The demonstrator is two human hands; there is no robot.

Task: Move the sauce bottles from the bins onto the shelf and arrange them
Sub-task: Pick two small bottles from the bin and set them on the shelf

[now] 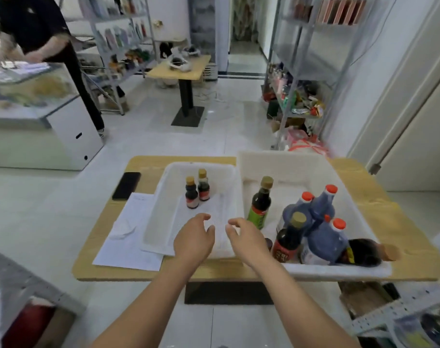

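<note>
Head view: a wooden bench [402,234] carries two white bins side by side. Both hands hang over the near edge of the left bin [161,204]. The left hand [194,237] and the right hand [246,239] are close together, their fingers [204,217] loosely curled and spread, holding nothing and touching no bottle.

At twelve o'clock from the hands, two small dark bottles [197,190] with tan caps stand upright, touching each other, near the far half of the left bin. At two o'clock, in the deeper right bin [339,271], a tall dark bottle [260,202] with a green label stands alone. At three o'clock sits a tight cluster of three blue jugs [324,237] with orange caps and a red-labelled dark bottle [288,239]. Behind them, one dark bottle [364,251] lies on its side.

The small bottles look light and stiff, probably glass, so breakable and smooth; one hand round the body below the shoulder should hold each, possibly one per hand. The jugs look heavier and are likely best taken by the neck or handle, with support underneath.

At ten o'clock lie a black phone [126,185] and paper sheets [131,234]. A metal shelf [402,307] shows at five o'clock.
</note>
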